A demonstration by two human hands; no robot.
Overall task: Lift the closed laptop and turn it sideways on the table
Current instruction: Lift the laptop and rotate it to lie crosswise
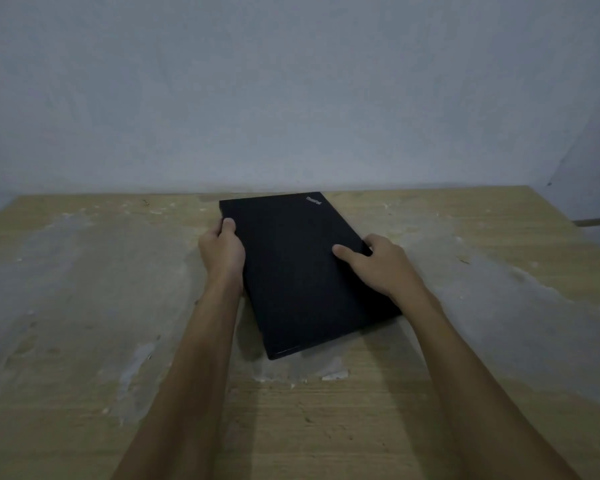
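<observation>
A closed black laptop (302,271) lies on the wooden table (465,393), its long side running away from me and skewed a little to the left. A small logo sits at its far right corner. My left hand (222,252) grips its left edge, thumb on the lid and fingers hidden under the side. On the right edge is my right hand (378,263), thumb lying on the lid, fingers wrapped over the rim. Whether the laptop rests flat or is raised slightly I cannot tell.
The tabletop is worn, with grey scuffed patches left and right of the laptop. A plain grey wall (291,98) rises right behind the table's far edge. The table's right edge slants off at the far right.
</observation>
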